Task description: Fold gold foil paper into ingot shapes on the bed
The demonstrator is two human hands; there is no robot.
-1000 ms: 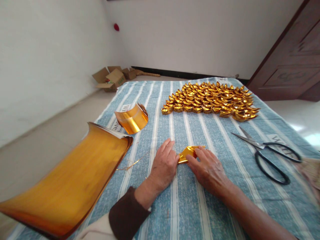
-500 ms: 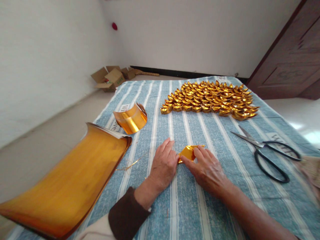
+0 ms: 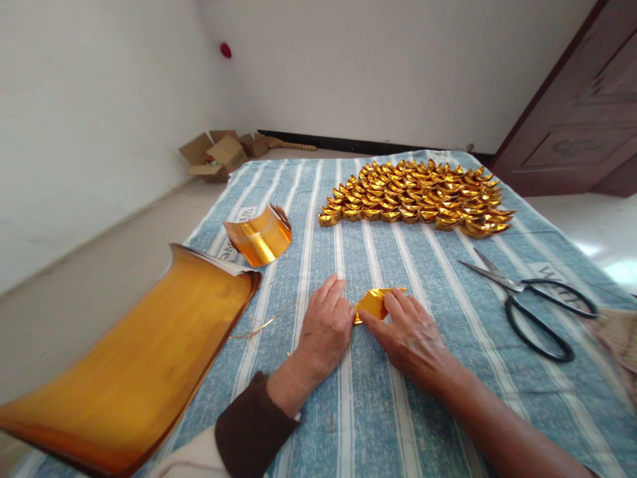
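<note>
One folded gold-foil piece (image 3: pixel 373 305) lies on the blue striped cloth (image 3: pixel 318 431), between the person's hands. The left hand (image 3: pixel 326 318) has its fingers curled and its grip seems to be grasping the foil's left end. The right hand (image 3: pixel 413 332) rests over the right end, thumb on the near edge and fingers behind; whether its grip pinches or merely presses, I cannot tell.

To fold it well, I would hold the left end flat and draw the right thumb along each edge with firm, even pressure. Thin foil like this probably marks and shifts easily, so the corners should be squared before the crease is set.

Beyond the cloth's far left corner, an open cardboard box (image 3: pixel 205 170) stands with its flaps spread. Something small with red and green in it shows inside, too small to make out. Just beside it is a smaller carton (image 3: pixel 253 145), whose contents are hidden.

Many boat-shaped foil ingots (image 3: pixel 413 199) are packed in rows on the far part of the cloth. A curved bundle of foil strips (image 3: pixel 261 239) and a stack of large gold sheets (image 3: pixel 139 358) lie on the left, black-handled scissors (image 3: pixel 513 287) on the right with their blades slightly apart.
</note>
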